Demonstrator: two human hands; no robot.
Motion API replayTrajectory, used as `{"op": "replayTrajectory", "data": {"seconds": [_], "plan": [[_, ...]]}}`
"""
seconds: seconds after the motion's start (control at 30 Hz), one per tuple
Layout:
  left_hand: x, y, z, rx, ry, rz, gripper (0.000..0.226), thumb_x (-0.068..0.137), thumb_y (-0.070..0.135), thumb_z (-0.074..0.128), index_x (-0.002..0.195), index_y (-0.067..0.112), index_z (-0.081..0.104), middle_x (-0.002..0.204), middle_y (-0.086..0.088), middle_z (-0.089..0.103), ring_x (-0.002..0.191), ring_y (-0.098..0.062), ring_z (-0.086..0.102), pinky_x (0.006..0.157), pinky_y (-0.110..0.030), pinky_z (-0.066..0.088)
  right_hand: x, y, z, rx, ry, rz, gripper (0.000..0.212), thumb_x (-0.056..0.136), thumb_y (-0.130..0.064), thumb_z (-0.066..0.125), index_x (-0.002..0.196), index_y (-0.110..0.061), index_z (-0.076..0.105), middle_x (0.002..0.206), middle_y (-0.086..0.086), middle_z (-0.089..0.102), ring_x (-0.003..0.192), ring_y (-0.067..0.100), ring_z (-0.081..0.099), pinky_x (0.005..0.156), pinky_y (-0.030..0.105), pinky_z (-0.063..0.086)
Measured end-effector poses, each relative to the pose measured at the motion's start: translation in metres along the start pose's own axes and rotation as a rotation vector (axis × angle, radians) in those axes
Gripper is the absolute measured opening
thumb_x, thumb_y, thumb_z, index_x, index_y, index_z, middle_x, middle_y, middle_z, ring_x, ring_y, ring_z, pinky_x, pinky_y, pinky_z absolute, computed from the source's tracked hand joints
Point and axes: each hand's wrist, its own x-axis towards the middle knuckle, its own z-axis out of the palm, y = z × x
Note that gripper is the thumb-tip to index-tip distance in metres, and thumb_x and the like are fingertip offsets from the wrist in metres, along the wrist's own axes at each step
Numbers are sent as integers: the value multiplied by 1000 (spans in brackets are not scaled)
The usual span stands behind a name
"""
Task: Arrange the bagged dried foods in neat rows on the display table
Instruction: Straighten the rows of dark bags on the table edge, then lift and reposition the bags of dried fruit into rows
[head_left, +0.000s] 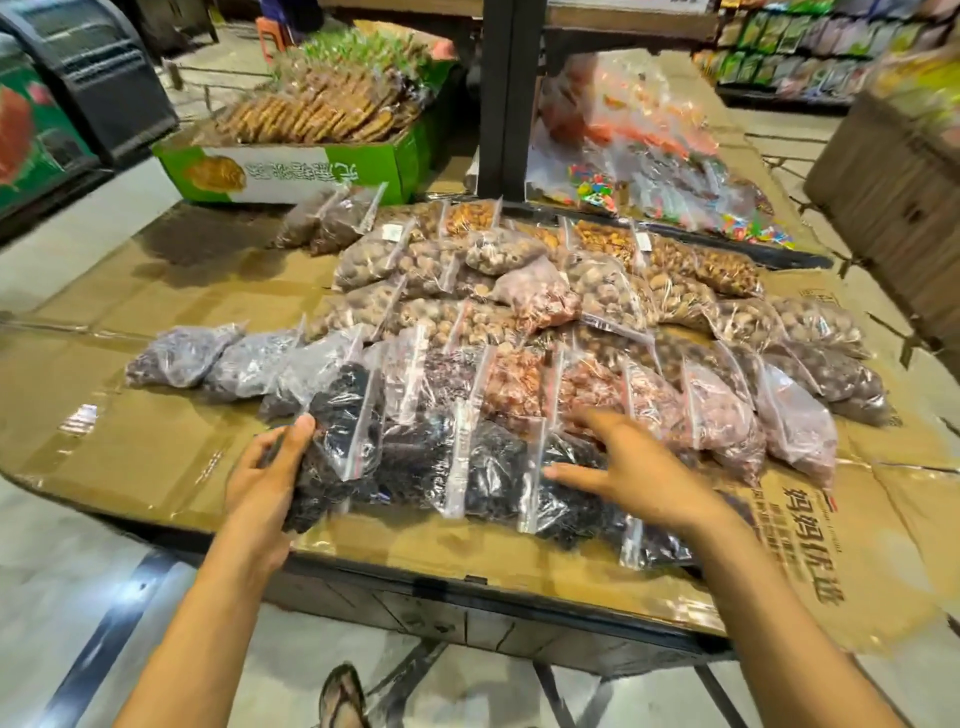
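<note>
The left hand (267, 475) grips the end dark bag (345, 441), right hand (636, 470) spread open, green box (311, 174) beyond.

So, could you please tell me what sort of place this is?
Probably a small grocery shop: zip bags of dried foods laid out on a cardboard-covered table, a green box of packaged snacks, and shelves of packets behind.

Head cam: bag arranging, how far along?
Mostly done: the near rows of dark bags and pink bags lie overlapped in lines on the cardboard-covered table. In hand: the left hand grips the end dark bag; the right hand is open over the row. Left: the loose pile behind looks untidy.
</note>
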Motion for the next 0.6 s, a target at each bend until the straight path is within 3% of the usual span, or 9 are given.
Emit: {"op": "replayTrajectory", "data": {"seconds": [0.1,0.17,0.27,0.3,0.4,0.47,0.53,0.6], "plan": [[38,13,-38,62,57,102,15,82,33,70,81,25,58,71,7,65,58,-1,61,51,-17,51,27,-40,33,-18,-28,-56,84,74,-62,61,144,-23,33,151,1,34,137,17,31,113,34,27],[70,21,-69,140,75,158,19,76,30,76,82,25,59,76,6,66,73,-10,61,61,-25,50,47,-63,51,-27,-20,-74,79,77,-59,61,143,-23,35,150,1,35,137,18,31,112,34,29],[121,25,-114,359,2,202,41,65,27,86,97,17,63,98,-10,69,85,-22,61,76,-40,53,77,-95,75,-87,-28,-75,76,80,-59,59,142,-22,35,148,2,37,135,20,31,111,36,29],[134,23,-125,444,-49,200,46,61,28,89,97,19,62,98,-10,69,83,-23,62,74,-39,54,88,-104,83,-117,-26,-66,76,81,-60,58,142,-21,35,146,3,38,135,21,31,111,37,29],[158,14,-138,600,-252,175,45,59,30,88,90,23,55,85,-6,64,79,-26,61,62,-19,49,113,-125,107,-174,-25,-19,76,80,-63,56,140,-20,37,141,6,43,133,25,32,108,39,32],[170,-4,-146,746,-282,211,46,68,45,81,98,20,56,94,-10,62,95,-32,58,76,-27,44,122,-130,124,-190,-31,17,75,80,-64,55,138,-19,39,139,6,43,131,26,33,108,42,32],[176,-16,-155,1052,-234,313,62,73,64,58,115,19,57,112,-15,55,110,-37,47,91,-41,36,125,-133,134,-206,6,24,70,80,-62,57,134,-20,42,136,4,45,128,25,34,107,43,33],[176,-18,-158,1090,-255,329,78,68,75,40,121,21,53,123,-12,48,119,-33,36,100,-48,31,124,-136,139,-216,60,42,67,81,-59,59,133,-20,45,135,1,46,126,21,33,108,38,32]]}}
